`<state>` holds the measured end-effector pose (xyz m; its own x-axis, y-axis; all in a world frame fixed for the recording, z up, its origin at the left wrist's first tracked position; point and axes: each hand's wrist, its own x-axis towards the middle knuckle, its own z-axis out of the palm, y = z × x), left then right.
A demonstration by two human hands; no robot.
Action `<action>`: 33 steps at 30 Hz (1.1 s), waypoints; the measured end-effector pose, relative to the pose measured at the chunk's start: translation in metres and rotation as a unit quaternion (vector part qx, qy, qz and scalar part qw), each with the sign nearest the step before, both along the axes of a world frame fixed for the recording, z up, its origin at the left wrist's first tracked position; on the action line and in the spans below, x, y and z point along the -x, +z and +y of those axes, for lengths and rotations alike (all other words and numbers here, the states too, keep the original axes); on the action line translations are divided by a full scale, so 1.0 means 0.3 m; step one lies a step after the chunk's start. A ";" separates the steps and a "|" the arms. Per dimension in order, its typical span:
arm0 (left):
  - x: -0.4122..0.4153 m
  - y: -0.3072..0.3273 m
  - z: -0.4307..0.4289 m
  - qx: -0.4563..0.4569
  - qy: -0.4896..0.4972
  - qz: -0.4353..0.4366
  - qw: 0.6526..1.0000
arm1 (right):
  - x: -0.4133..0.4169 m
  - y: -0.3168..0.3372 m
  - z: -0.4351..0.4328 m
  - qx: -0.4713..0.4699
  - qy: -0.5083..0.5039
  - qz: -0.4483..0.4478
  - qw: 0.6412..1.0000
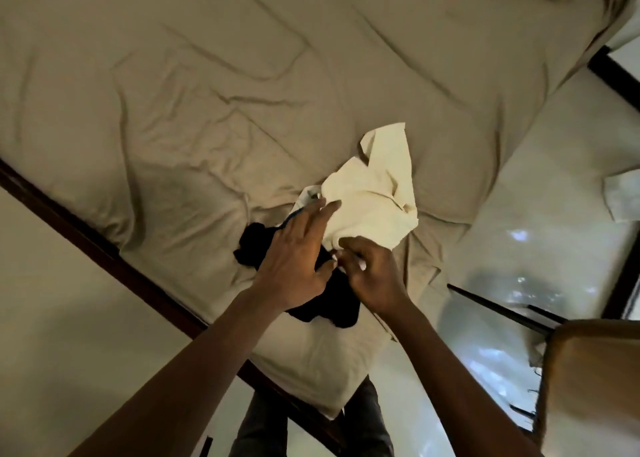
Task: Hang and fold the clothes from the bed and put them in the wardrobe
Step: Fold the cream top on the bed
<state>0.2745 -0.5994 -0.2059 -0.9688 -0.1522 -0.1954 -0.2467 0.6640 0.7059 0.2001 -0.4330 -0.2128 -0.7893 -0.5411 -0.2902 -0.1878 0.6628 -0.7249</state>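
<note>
A crumpled cream garment (pixel 374 193) lies near the bed's front corner, partly over a black garment (pixel 332 301). My left hand (pixel 294 259) rests flat with fingers spread across both garments where they meet. My right hand (pixel 374 276) pinches the cream garment's lower edge between fingers and thumb. A light piece with a blue trim (pixel 304 200) peeks out under the cream cloth. The wardrobe is out of view.
The bed (pixel 207 93) is covered by a wrinkled beige sheet, with a dark wooden frame (pixel 104 249) along its near side. A glossy pale floor (pixel 536 214) lies to the right. A brown wooden piece of furniture (pixel 595 380) stands at the lower right.
</note>
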 end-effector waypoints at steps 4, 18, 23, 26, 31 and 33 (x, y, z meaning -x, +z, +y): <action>-0.013 0.150 -0.057 -0.007 -0.100 0.035 0.994 | -0.085 0.226 -0.019 0.078 0.001 0.031 0.997; -0.040 0.873 0.015 -0.204 0.192 0.232 0.931 | -0.050 0.622 -0.010 0.182 -0.077 0.061 0.978; -0.071 1.159 0.129 -0.253 0.195 0.351 0.881 | 0.042 0.645 0.166 0.064 0.007 0.095 0.993; -0.103 1.270 0.192 -0.268 0.182 0.377 0.868 | 0.075 0.652 0.245 0.024 0.025 0.164 0.986; -0.174 1.381 0.251 -0.209 0.258 0.401 0.854 | 0.064 0.757 0.371 0.142 -0.033 -0.073 0.987; -0.219 1.406 0.247 -0.175 0.275 0.399 0.857 | 0.046 0.801 0.418 0.187 -0.015 -0.121 0.975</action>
<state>0.3402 -0.5254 0.2160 -0.6167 -0.6957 0.3685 0.1992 0.3149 0.9280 0.1865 -0.3076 0.0274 -0.7396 -0.6220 -0.2571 0.0349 0.3460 -0.9376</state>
